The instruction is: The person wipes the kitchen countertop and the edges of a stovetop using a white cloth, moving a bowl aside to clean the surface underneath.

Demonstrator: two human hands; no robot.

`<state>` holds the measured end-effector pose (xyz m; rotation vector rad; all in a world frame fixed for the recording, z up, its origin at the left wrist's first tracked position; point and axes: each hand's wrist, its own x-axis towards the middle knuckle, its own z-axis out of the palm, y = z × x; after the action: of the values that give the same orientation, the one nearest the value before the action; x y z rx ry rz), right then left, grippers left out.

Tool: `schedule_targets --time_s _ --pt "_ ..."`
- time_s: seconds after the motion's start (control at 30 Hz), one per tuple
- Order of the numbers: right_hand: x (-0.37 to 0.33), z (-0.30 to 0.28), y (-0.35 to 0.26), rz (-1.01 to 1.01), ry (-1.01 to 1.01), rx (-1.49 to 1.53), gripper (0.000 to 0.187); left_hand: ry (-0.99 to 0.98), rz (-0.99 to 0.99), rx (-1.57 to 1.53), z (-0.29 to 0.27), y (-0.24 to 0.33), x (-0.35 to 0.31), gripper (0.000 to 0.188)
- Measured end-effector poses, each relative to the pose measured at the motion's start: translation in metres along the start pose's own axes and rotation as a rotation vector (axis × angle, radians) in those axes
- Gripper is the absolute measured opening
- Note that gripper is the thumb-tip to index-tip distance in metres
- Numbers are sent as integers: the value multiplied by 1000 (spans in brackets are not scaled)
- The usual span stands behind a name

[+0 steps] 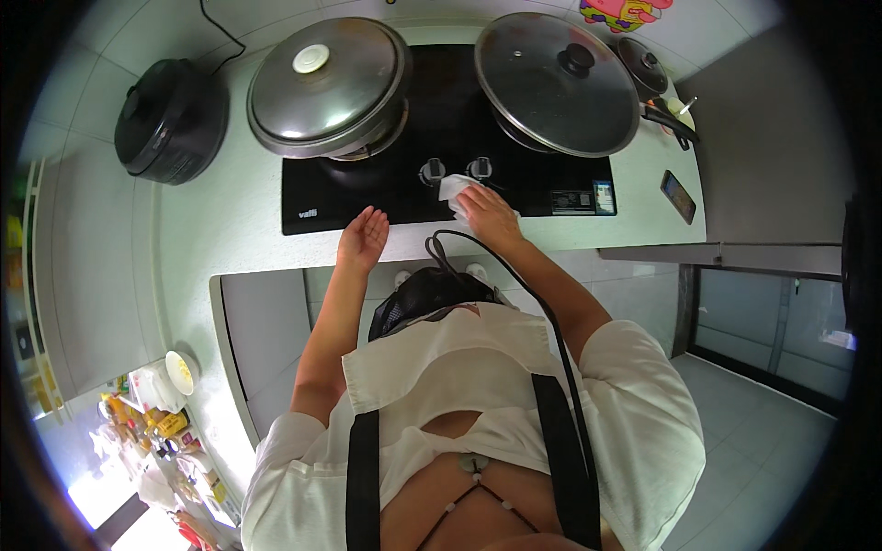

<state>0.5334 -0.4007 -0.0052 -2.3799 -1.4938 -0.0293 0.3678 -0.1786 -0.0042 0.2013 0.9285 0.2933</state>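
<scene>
So the right hand (490, 219) has a crumpled white cloth (452, 188) bunched under its fingers, mid-frame on the cooktop (386, 195) just below the knobs (433, 172). Left hand (366, 239) looks empty, fingers loosely extended. I'd call it unfinished with that cloth in use; can't tell how much is done. Its long axis seems to slant, free end toward upper left.

White cloth (452, 188); black cooktop (441, 101); silver lid (344, 92), white knob (310, 59); pale countertop (220, 216).
</scene>
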Motion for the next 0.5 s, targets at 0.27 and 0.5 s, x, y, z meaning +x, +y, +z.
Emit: schedule_targets --time_s 0.27,0.5 --pt "-37 -22 85 176 66 4 40 51 -13 12 26 -44 -9 19" --pt "-18 -3 95 1 253 -32 42 13 13 45 54 -71 -1 20"
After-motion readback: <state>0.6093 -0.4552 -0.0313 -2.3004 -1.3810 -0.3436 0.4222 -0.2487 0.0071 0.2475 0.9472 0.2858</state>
